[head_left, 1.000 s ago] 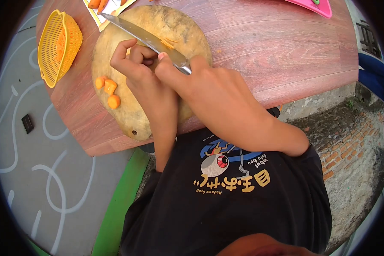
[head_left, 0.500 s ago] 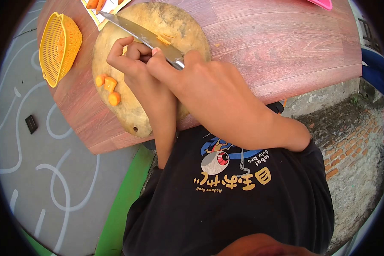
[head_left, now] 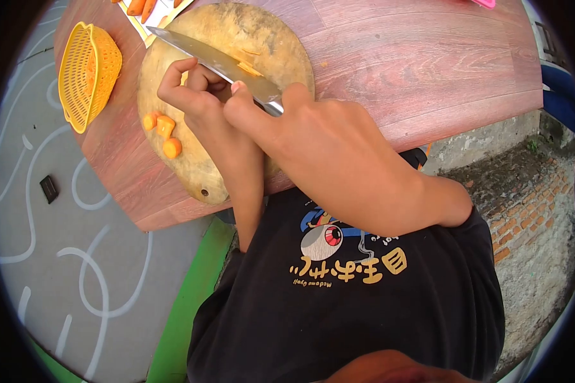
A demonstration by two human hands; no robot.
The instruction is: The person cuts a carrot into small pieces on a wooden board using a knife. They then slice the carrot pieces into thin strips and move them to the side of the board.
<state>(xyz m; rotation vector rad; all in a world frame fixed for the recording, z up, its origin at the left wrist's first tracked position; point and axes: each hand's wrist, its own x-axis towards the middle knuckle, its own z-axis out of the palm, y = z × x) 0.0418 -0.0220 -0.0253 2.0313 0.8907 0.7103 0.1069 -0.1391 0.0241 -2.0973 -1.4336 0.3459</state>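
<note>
A round wooden cutting board (head_left: 262, 32) lies on a reddish wood-grain table (head_left: 428, 57). My right hand (head_left: 306, 134) is shut on the handle of a large knife (head_left: 217, 62), whose blade slants across the board. My left hand (head_left: 195, 92) has its fingers curled against the near side of the blade, pressing on something hidden beneath them. Thin orange slices (head_left: 248, 68) sit by the blade's far side. Three carrot chunks (head_left: 163, 131) lie on the board's left part.
A yellow plastic basket (head_left: 86, 67) stands at the table's left edge. Whole carrots (head_left: 137, 6) lie on a sheet at the top. A grey painted floor, a small black object (head_left: 48, 189), a green strip and brick paving lie below.
The knife and both hands have shifted only slightly on the board, the blade rocking in place. The carrot chunks have stayed put.
</note>
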